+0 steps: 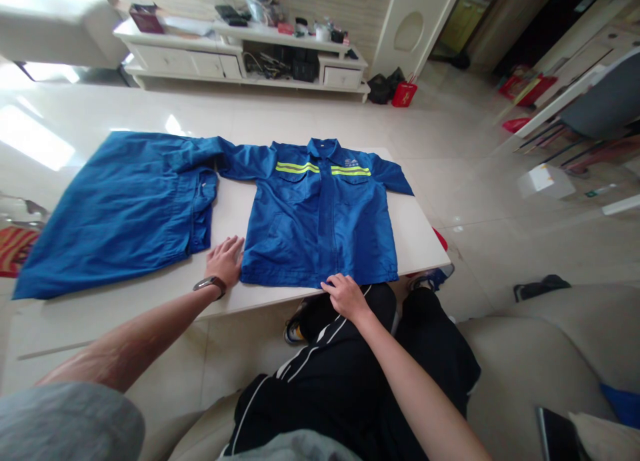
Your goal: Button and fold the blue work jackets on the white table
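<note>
A blue work jacket point(295, 228) with yellow reflective stripes lies front up on the white table point(233, 211), its collar toward the far edge. My left hand point(226, 260) rests flat on the tabletop, fingers stretched out, right beside the jacket's lower left corner. At the middle of the bottom hem, my right hand point(346, 296) has its fingers closed on the jacket's edge. Blue trousers point(125, 208) lie folded on the left part of the table. One jacket sleeve reaches over to them and overlaps their top.
Behind the table stands a white TV cabinet point(185, 61) with small items on it. A black bag and a red bag point(404, 94) sit on the floor beside it. A beige sofa point(540, 354) with a dark phone-like device point(556, 434) is at the right.
</note>
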Demonstrator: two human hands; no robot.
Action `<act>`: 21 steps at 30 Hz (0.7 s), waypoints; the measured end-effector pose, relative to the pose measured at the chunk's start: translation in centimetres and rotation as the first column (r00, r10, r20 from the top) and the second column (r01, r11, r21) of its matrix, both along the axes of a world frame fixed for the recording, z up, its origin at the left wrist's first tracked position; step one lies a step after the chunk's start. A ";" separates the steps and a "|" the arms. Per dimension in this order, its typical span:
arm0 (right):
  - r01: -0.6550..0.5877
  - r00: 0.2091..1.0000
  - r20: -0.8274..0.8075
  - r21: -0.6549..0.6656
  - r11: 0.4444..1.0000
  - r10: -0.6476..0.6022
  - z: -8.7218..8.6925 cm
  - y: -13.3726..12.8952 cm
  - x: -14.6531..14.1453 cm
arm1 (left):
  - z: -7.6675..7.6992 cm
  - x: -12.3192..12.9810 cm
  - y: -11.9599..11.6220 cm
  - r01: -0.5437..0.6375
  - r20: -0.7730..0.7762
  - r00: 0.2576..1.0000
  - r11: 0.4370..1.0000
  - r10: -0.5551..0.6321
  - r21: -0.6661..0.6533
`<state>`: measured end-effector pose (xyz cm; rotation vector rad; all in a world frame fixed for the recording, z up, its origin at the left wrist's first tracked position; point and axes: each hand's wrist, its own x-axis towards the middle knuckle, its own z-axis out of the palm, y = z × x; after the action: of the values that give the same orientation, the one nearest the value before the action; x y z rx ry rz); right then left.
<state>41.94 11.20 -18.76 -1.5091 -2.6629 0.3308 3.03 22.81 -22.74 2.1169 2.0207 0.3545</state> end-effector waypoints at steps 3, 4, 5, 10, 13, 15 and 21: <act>0.034 0.999 -0.017 -0.009 0.999 -0.034 -0.1 0.0 0.0 | -0.1 0.0 0.0 0.003 0.000 1.000 1.000 -0.003 0.008; 0.045 0.999 -0.025 -0.014 0.999 -0.046 -0.2 0.0 -0.1 | -0.1 0.0 0.0 0.005 0.001 1.000 1.000 -0.005 0.012; 0.056 0.998 -0.032 -0.019 0.998 -0.057 -0.2 0.1 -0.1 | -0.1 0.0 0.0 0.006 0.003 1.000 1.000 -0.006 0.016; 0.082 0.996 -0.030 -0.042 0.996 -0.083 0.0 0.1 -0.3 | 0.0 0.0 0.0 0.010 -0.005 1.000 1.000 -0.010 0.006; 0.064 0.998 -0.003 -0.054 0.996 -0.064 0.3 0.1 -0.4 | 0.1 0.1 0.0 0.002 -0.010 1.000 1.000 -0.002 -0.008; 0.053 0.999 0.009 -0.053 0.997 -0.053 0.4 0.1 -0.6 | 0.1 0.1 0.0 -0.002 -0.009 1.000 1.000 0.002 -0.014; 0.075 0.993 -0.094 -0.029 0.997 -0.077 0.5 -0.1 0.2 | 0.2 0.1 0.1 0.000 -0.005 1.000 1.000 0.000 -0.009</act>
<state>42.14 11.12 -18.25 -1.5559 -2.5313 0.4223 3.09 22.89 -22.53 2.1143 2.0207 0.3397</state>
